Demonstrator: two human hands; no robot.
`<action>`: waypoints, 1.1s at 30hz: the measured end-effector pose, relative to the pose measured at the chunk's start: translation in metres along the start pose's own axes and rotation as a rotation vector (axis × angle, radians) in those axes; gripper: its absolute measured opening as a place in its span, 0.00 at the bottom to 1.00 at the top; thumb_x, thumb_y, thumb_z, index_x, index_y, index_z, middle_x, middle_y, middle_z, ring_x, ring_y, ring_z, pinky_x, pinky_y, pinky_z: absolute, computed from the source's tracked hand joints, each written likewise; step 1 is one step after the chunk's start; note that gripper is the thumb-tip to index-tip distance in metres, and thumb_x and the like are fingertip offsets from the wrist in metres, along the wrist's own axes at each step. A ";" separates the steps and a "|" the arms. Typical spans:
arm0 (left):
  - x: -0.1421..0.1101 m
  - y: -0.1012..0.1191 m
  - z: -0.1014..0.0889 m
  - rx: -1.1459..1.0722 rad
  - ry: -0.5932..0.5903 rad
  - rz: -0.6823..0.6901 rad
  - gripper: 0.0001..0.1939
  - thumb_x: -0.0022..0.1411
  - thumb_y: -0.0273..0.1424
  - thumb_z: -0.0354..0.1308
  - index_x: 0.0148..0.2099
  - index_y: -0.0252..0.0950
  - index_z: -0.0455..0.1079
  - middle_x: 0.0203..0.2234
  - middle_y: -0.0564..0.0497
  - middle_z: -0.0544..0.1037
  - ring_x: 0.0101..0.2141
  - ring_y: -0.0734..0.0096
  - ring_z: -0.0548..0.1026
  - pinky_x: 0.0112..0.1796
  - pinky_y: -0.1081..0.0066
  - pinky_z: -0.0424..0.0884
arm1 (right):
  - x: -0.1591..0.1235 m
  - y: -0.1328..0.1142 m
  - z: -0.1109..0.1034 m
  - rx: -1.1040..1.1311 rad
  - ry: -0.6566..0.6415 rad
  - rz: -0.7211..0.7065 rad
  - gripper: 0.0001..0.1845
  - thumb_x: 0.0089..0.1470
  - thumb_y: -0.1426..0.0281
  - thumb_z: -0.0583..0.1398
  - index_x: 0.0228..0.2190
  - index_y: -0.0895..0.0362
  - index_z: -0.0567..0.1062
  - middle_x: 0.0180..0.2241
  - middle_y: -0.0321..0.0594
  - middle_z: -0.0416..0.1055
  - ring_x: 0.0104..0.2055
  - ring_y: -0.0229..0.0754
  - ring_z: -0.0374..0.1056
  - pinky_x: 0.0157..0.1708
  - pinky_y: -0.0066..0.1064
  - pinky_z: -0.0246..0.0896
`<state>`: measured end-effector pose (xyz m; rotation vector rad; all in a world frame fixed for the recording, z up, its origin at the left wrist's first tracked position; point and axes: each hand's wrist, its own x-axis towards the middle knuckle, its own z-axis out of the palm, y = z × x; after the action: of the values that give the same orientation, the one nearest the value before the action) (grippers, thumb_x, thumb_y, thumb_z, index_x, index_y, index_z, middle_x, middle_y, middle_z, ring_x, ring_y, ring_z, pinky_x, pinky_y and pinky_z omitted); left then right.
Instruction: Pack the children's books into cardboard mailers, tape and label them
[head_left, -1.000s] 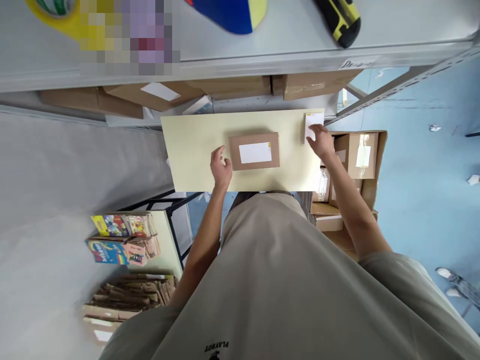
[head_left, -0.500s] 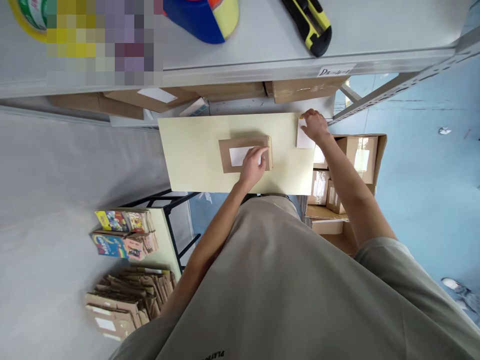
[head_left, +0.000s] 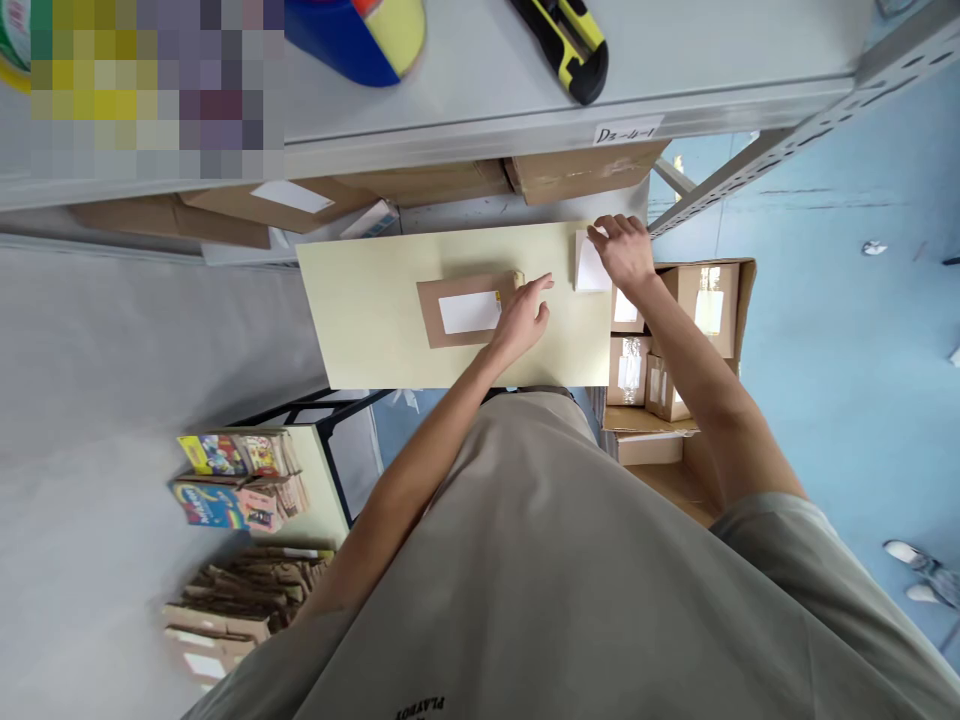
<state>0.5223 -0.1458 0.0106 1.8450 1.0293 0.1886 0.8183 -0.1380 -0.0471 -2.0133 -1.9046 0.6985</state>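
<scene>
A flat brown cardboard mailer (head_left: 433, 315) lies on a cream tabletop (head_left: 367, 330), with a white label (head_left: 469, 313) on its face. My left hand (head_left: 523, 318) is over the mailer's right end, its fingers stretched out to the right past the edge; it holds nothing. Farther right, a stack of white labels (head_left: 591, 265) rests near the table's right edge. My right hand (head_left: 626, 252) is at the top of that stack, thumb and fingers pinched at its upper edge. How many sheets are between them cannot be made out.
Above the table, a grey shelf (head_left: 480, 120) carries a yellow-black utility knife (head_left: 566, 45) and a blue tape roll (head_left: 345, 40). At right stands an open carton (head_left: 746, 310) of small boxes. Cardboard mailers (head_left: 217, 625) and colourful packs (head_left: 217, 505) are at lower left.
My left hand has slid right across the mailer, uncovering more of its label. My right hand stays at the label stack, fingers more drawn together. The view has shifted slightly.
</scene>
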 end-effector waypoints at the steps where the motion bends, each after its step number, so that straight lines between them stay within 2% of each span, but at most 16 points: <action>1: 0.007 -0.004 0.006 -0.013 -0.021 -0.005 0.35 0.79 0.21 0.55 0.84 0.38 0.63 0.75 0.39 0.78 0.76 0.47 0.73 0.80 0.44 0.64 | -0.007 -0.003 -0.005 0.001 0.005 0.002 0.27 0.84 0.61 0.48 0.63 0.53 0.82 0.64 0.56 0.80 0.68 0.66 0.71 0.71 0.67 0.65; 3: 0.022 -0.014 0.019 -0.025 -0.068 -0.016 0.38 0.77 0.21 0.56 0.85 0.36 0.59 0.78 0.36 0.75 0.79 0.44 0.70 0.82 0.42 0.60 | -0.026 -0.011 -0.013 0.007 0.009 0.000 0.25 0.84 0.61 0.49 0.63 0.52 0.82 0.63 0.55 0.80 0.66 0.66 0.72 0.70 0.65 0.65; 7: 0.050 -0.032 0.049 -0.018 -0.146 -0.012 0.41 0.73 0.21 0.58 0.85 0.33 0.60 0.81 0.34 0.70 0.81 0.42 0.66 0.83 0.43 0.59 | -0.088 -0.035 -0.020 -0.004 -0.046 0.000 0.22 0.82 0.65 0.52 0.57 0.50 0.85 0.59 0.55 0.81 0.61 0.66 0.72 0.65 0.63 0.67; 11: 0.062 -0.042 0.074 0.037 -0.242 -0.040 0.41 0.69 0.20 0.59 0.82 0.30 0.65 0.78 0.28 0.72 0.80 0.39 0.68 0.81 0.41 0.61 | -0.150 -0.057 -0.010 -0.100 -0.181 -0.025 0.24 0.80 0.73 0.50 0.52 0.54 0.86 0.56 0.60 0.81 0.57 0.66 0.72 0.59 0.58 0.67; 14: 0.061 -0.051 0.087 0.065 -0.256 -0.049 0.40 0.66 0.20 0.60 0.79 0.30 0.69 0.73 0.26 0.78 0.76 0.37 0.72 0.78 0.40 0.65 | -0.173 -0.065 0.003 -0.162 -0.265 -0.040 0.23 0.77 0.78 0.51 0.52 0.57 0.87 0.55 0.62 0.81 0.56 0.65 0.71 0.56 0.54 0.66; 20: 0.056 -0.062 0.093 0.073 -0.217 0.032 0.43 0.66 0.22 0.61 0.83 0.31 0.65 0.69 0.28 0.80 0.73 0.40 0.75 0.76 0.44 0.68 | -0.174 -0.067 0.020 -0.245 -0.335 -0.023 0.26 0.77 0.81 0.49 0.53 0.61 0.87 0.57 0.65 0.81 0.58 0.66 0.71 0.56 0.51 0.63; 25: 0.064 -0.057 0.092 0.172 -0.308 -0.006 0.43 0.69 0.24 0.60 0.83 0.24 0.63 0.69 0.21 0.79 0.72 0.35 0.77 0.74 0.41 0.69 | -0.164 -0.066 0.022 -0.237 -0.315 -0.016 0.27 0.76 0.82 0.49 0.54 0.61 0.87 0.58 0.64 0.82 0.60 0.65 0.73 0.59 0.53 0.66; 28: 0.066 -0.055 0.092 0.192 -0.306 0.013 0.43 0.69 0.25 0.60 0.83 0.25 0.63 0.64 0.22 0.83 0.68 0.37 0.80 0.71 0.44 0.73 | -0.161 -0.068 0.025 -0.215 -0.318 0.015 0.26 0.75 0.81 0.51 0.53 0.60 0.88 0.60 0.65 0.82 0.63 0.66 0.74 0.62 0.56 0.69; 30: 0.067 -0.055 0.092 0.223 -0.300 0.001 0.44 0.67 0.25 0.61 0.83 0.25 0.63 0.61 0.23 0.84 0.66 0.38 0.82 0.69 0.45 0.75 | -0.162 -0.070 0.029 -0.170 -0.398 0.075 0.21 0.72 0.80 0.57 0.49 0.59 0.89 0.59 0.65 0.83 0.65 0.67 0.75 0.65 0.58 0.69; 33: 0.071 -0.050 0.094 0.237 -0.313 -0.067 0.44 0.67 0.25 0.62 0.83 0.22 0.63 0.61 0.18 0.83 0.65 0.33 0.83 0.68 0.41 0.75 | -0.171 -0.073 0.032 -0.075 -0.602 0.188 0.07 0.63 0.77 0.69 0.36 0.56 0.89 0.44 0.63 0.87 0.59 0.69 0.81 0.61 0.60 0.75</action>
<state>0.5884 -0.1500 -0.0990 1.9700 0.9202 -0.2654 0.7374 -0.3040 -0.0103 -2.2202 -2.0724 1.4371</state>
